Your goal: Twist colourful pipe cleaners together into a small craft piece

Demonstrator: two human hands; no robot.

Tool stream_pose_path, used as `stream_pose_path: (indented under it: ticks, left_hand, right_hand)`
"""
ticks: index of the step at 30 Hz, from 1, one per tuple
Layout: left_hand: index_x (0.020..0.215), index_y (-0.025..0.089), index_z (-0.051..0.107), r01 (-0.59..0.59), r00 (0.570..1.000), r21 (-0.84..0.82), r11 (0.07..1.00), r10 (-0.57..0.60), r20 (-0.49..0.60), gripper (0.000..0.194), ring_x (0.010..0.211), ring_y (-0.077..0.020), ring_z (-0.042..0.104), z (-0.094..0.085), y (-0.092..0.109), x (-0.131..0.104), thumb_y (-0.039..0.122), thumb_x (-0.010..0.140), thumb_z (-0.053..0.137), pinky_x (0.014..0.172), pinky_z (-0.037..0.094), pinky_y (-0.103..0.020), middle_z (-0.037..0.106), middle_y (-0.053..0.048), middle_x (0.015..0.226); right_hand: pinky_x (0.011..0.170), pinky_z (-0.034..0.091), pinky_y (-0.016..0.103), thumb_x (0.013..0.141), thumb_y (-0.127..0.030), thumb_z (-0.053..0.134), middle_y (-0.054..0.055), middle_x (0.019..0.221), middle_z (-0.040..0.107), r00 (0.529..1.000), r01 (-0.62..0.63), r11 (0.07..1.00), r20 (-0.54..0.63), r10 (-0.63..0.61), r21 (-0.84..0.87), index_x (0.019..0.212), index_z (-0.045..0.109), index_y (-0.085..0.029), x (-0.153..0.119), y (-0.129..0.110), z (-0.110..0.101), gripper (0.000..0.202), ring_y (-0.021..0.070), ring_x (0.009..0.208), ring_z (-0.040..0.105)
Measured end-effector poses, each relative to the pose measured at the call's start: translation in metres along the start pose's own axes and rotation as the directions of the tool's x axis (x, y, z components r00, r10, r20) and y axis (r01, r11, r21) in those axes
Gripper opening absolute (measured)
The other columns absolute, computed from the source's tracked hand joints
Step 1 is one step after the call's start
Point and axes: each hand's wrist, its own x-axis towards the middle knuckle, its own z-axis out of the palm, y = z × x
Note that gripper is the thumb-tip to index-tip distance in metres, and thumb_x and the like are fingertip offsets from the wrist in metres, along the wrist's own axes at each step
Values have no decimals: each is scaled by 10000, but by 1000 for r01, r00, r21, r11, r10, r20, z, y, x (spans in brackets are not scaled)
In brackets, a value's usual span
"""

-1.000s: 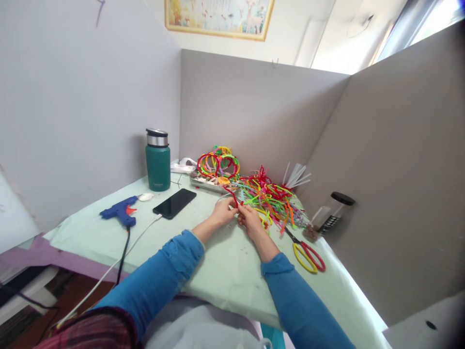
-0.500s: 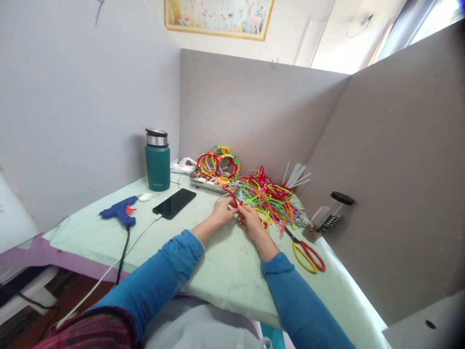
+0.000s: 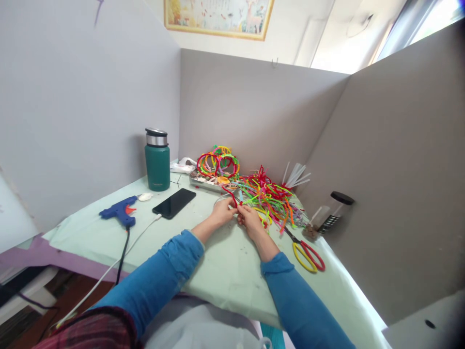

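My left hand (image 3: 221, 211) and my right hand (image 3: 250, 218) meet over the pale green table (image 3: 218, 271), both pinching a red pipe cleaner (image 3: 234, 198) that sticks up and to the left between them. Just beyond my right hand lies a loose pile of coloured pipe cleaners (image 3: 271, 196). Behind the hands, a metal tray (image 3: 203, 182) holds several pipe-cleaner rings (image 3: 218, 164).
A green flask (image 3: 157, 160), a black phone (image 3: 174, 202) on a white cable and a blue glue gun (image 3: 119, 211) sit to the left. Yellow-and-red scissors (image 3: 307, 253), clear glue sticks (image 3: 296, 175) and a dark-lidded jar (image 3: 332, 211) lie on the right. Grey partitions enclose three sides.
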Motion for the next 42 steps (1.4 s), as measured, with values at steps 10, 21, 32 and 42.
stream_pose_path:
  ticks: [10, 21, 32, 42]
  left_hand:
    - [799, 183, 585, -5, 1000, -11, 1000, 6, 8, 113, 523, -74, 546, 3, -5, 1, 265, 722, 572, 545, 412, -189, 654, 20, 739]
    - [797, 186, 595, -2, 1000, 31, 1000, 2, 9, 101, 544, -82, 550, 2, -4, 2, 220, 709, 559, 555, 418, -193, 657, 15, 746]
    - [787, 182, 605, 6, 1000, 68, 998, -6, -7, 93, 563, -90, 556, -1, 2, 0, 215, 711, 564, 581, 430, -200, 657, 4, 739]
    - [756, 169, 618, -16, 999, 41, 999, 18, -44, 86, 573, -90, 555, -4, 7, -1, 229, 710, 579, 613, 434, -204, 649, 5, 729]
  right_hand:
    - [400, 258, 219, 629, -468, 659, -50, 428, 447, 1000, -2, 1000, -14, 2, -15, 613, 532, -173, -1, -1, 1, 321, 68, 388, 375]
    - [393, 257, 214, 630, -482, 658, -52, 424, 448, 1000, -12, 999, -8, 12, -41, 622, 526, -174, -1, 0, 1, 335, 63, 374, 365]
    - [391, 259, 217, 632, -491, 653, -52, 414, 449, 1000, -8, 999, -17, 7, -50, 627, 529, -176, -1, -2, 3, 339, 67, 368, 368]
    - [386, 272, 211, 617, -515, 665, -44, 468, 475, 999, -15, 1000, -47, 15, 8, 644, 549, -165, -2, -5, 4, 369, 62, 382, 392]
